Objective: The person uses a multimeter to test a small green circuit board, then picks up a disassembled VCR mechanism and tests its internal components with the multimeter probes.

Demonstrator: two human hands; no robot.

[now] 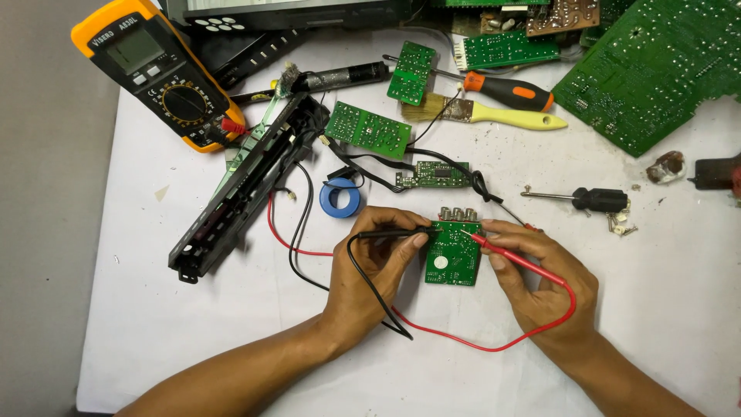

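A yellow multimeter (158, 71) lies at the upper left of the white table (231, 340), its red and black leads trailing down to the hands. Beside it a long black plastic panel (247, 185) lies on a slant, with a blue ring of tape (341, 198) near its lower end. Farther back are several green circuit boards, a paintbrush with a yellow handle (494, 114), an orange-handled screwdriver (505, 90) and, to the right, a small black-handled screwdriver (587, 199). Nothing covers the small green circuit board (452, 259), which lies flat between the hands, with what look like three round sockets along its far edge. The left hand (378, 259) pinches the black probe (394, 232) between thumb and fingers, tip at the board's upper left corner. The right hand (540, 282) grips the red probe (513, 259) likewise, its tip touching the board's upper part
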